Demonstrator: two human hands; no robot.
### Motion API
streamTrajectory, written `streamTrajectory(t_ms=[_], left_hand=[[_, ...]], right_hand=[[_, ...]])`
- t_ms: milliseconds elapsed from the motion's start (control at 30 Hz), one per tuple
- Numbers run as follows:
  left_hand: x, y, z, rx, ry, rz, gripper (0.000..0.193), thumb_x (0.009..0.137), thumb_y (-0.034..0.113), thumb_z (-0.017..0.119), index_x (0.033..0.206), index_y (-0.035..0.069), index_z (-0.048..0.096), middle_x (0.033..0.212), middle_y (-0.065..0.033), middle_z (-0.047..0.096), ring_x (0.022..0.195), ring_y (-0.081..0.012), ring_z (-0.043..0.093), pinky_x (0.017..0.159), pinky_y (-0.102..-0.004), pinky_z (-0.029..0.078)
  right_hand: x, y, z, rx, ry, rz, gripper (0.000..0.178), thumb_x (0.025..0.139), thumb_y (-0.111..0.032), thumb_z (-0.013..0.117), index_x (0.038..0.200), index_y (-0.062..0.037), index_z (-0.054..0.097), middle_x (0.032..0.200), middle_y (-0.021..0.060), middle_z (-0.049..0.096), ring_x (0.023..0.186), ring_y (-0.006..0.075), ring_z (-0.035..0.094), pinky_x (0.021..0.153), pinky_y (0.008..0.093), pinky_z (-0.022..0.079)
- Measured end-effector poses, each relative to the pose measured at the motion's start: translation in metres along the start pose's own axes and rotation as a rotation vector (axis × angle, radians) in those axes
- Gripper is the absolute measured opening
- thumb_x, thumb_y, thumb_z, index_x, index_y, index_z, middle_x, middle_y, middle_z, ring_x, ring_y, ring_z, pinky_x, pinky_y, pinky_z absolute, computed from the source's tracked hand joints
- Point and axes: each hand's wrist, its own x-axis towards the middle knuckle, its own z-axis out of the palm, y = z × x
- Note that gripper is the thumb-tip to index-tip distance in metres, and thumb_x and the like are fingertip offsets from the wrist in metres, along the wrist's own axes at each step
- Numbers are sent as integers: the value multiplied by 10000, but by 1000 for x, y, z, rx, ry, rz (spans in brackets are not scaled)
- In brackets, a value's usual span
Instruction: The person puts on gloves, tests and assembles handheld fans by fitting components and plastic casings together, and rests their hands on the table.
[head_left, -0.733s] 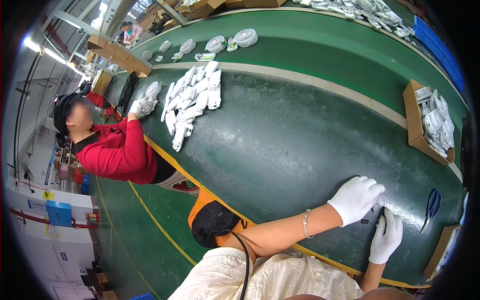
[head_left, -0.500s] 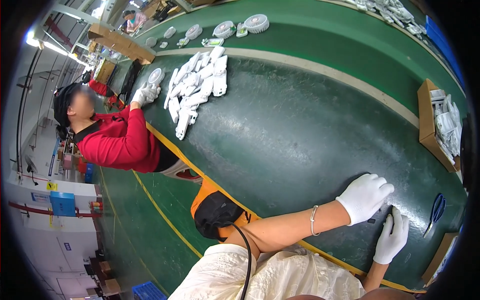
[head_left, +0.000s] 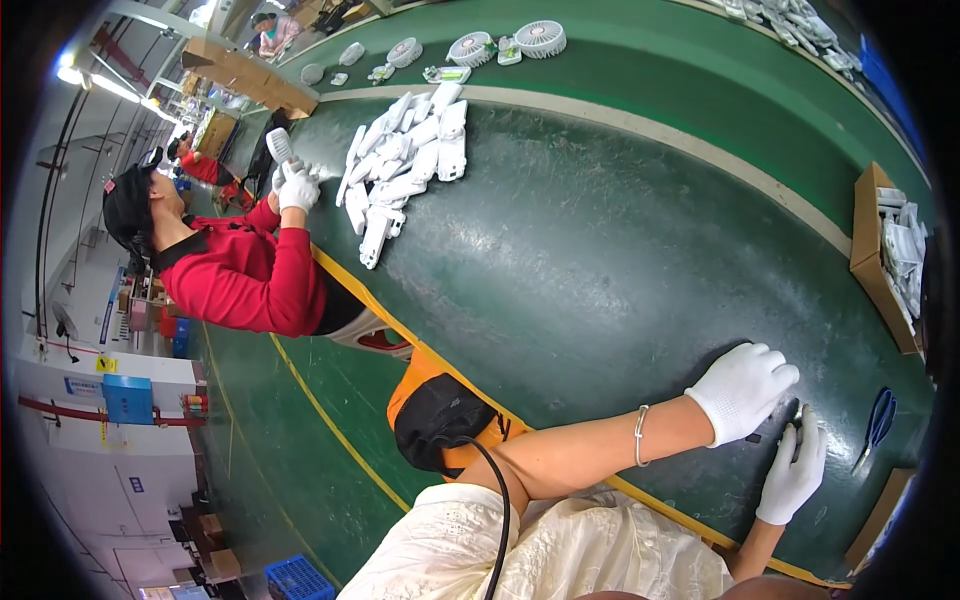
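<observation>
My left hand (head_left: 745, 392), in a white glove with a bangle on its wrist, rests low over the green tabletop (head_left: 600, 270). Its fingers are curled down, hiding whatever they hold. Close by on the right is my right hand (head_left: 793, 468), also gloved, with fingers bent and drawn together near the left fingertips. Something dark shows at its fingertips, too small to name. A small black piece (head_left: 754, 438) lies on the table between the hands. Blue-handled scissors (head_left: 878, 420) lie to the right of both hands.
A cardboard box (head_left: 872, 270) of white parts stands at the right, another box (head_left: 880, 522) below it. White plastic parts (head_left: 405, 150) are heaped at far left. Several round white fans (head_left: 470, 50) line the far side. A co-worker in red (head_left: 245, 270) holds a white fan-like part (head_left: 279, 146).
The view has shifted slightly. My two hands stay close together, and the right fingers have parted a little. The co-worker has turned the white part edge-on.
</observation>
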Motion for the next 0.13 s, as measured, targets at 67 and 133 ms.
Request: streamTrajectory(t_ms=[67, 133], left_hand=[[-1, 1, -1, 3, -3, -2, 174, 823, 107, 625, 992, 62, 629, 885, -126, 629, 862, -314, 620, 820, -416, 503], [0, 1, -2, 3, -4, -5, 196, 813, 107, 641, 1004, 66, 634, 890, -130, 632, 871, -323, 622, 835, -418, 505]], right_hand=[[1, -2, -3, -5, -8, -4, 349, 895, 41, 622, 1241, 3, 636, 1003, 127, 646, 800, 231, 604, 779, 339, 505], [1, 0, -4, -11, -34, 5, 361, 897, 36, 619, 1256, -2, 631, 1029, 128, 655, 809, 228, 606, 787, 336, 506]])
